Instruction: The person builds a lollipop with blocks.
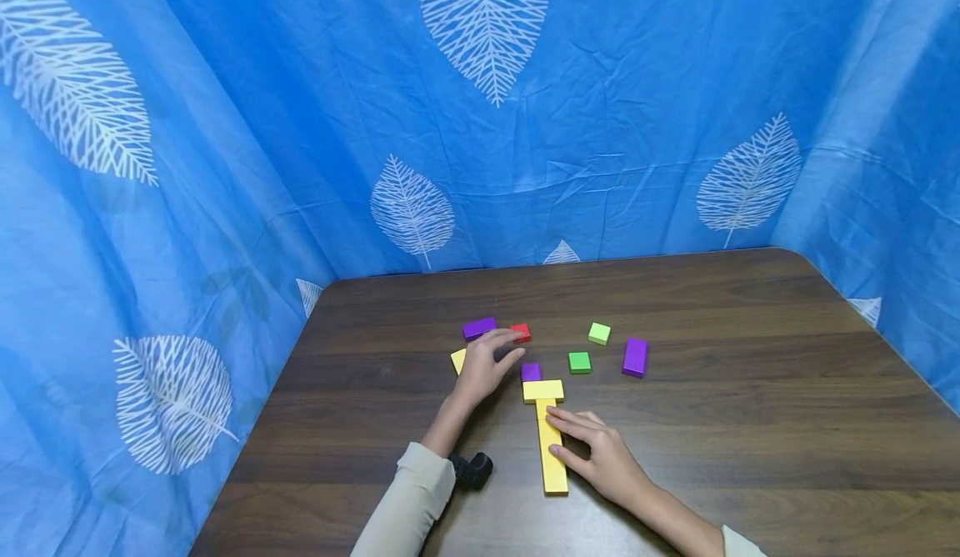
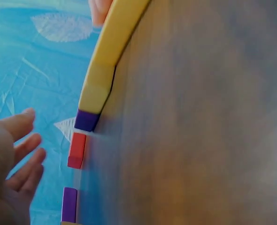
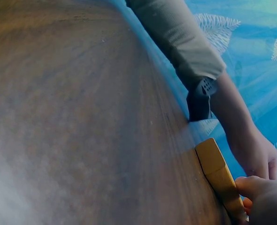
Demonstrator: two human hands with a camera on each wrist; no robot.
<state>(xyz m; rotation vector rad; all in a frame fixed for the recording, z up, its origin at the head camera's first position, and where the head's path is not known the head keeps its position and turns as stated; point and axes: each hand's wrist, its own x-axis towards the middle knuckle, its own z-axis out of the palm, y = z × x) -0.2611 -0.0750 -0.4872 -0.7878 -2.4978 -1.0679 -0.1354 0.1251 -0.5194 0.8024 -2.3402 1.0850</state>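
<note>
My left hand [image 1: 483,369] hovers over the far part of the table beside a small red block [image 1: 522,333], fingers apart and nothing between them in the left wrist view. A column of yellow blocks [image 1: 554,478] runs toward me, with one yellow block [image 1: 543,389] lying across its far end. Just behind that crosspiece sits a small purple block [image 1: 531,371]. My right hand [image 1: 603,457] rests its thumb and fairly straight fingertips on the yellow column. In the right wrist view, its thumb touches the yellow block [image 3: 216,164].
Beyond my left hand lies a purple block [image 1: 479,328], and a yellow block [image 1: 458,361] is partly hidden by the hand. To the right are a light green block [image 1: 599,333], a green block [image 1: 580,363] and a purple block [image 1: 634,358]. A blue curtain [image 1: 600,123] surrounds the wooden table [image 1: 750,373].
</note>
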